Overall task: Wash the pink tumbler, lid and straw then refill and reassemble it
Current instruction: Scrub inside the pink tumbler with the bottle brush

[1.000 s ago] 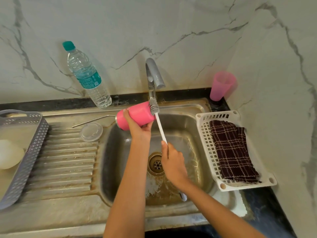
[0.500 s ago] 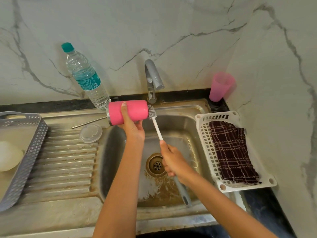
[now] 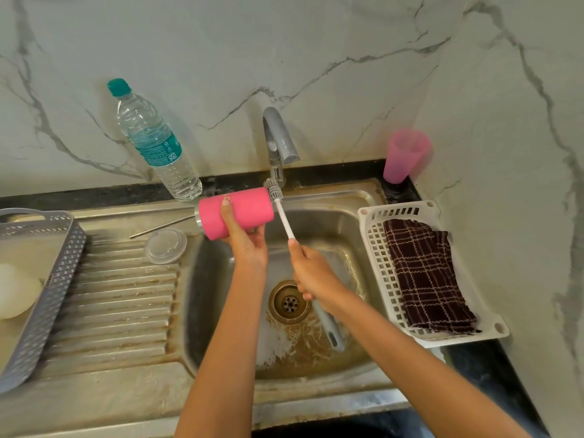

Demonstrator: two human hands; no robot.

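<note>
Pink tumbler (image 3: 249,207) lies on its side in the air over the back left part of the sink (image 3: 215,295), gripped by the left hand (image 3: 248,245).

Nearest, both bare forearms reach in over the sink's front rim. The right hand (image 3: 313,273) sits above the drain (image 3: 289,301), its fingers closed round the shaft of a bottle brush (image 3: 284,218). The brush's grey handle end sticks out below that hand, and the white shaft slants up and left.

Farther in, the left hand's fingers curl under the tumbler while the thumb lies across its pink wall. The tumbler's steel rim points left. The brush's grey bristle head touches the tumbler's right end.

To the left, on the ribbed draining board (image 3: 120,305), a clear lid (image 3: 166,246) lies flat just beside the sink. A thin metal straw (image 3: 161,227) lies just behind it, one end near the tumbler's rim. A grey tray (image 3: 47,305) stands at the far left edge.

To the right, a white basket (image 3: 376,254) on the dark tabletop (image 3: 474,358) holds a folded checked cloth (image 3: 426,273).

At the back, a grey tap (image 3: 278,137) rises behind the bristles. A water bottle (image 3: 155,143) with a green cap stands to its left and a pink cup (image 3: 404,156) stands in the right corner, both against the marble wall (image 3: 316,42).
</note>
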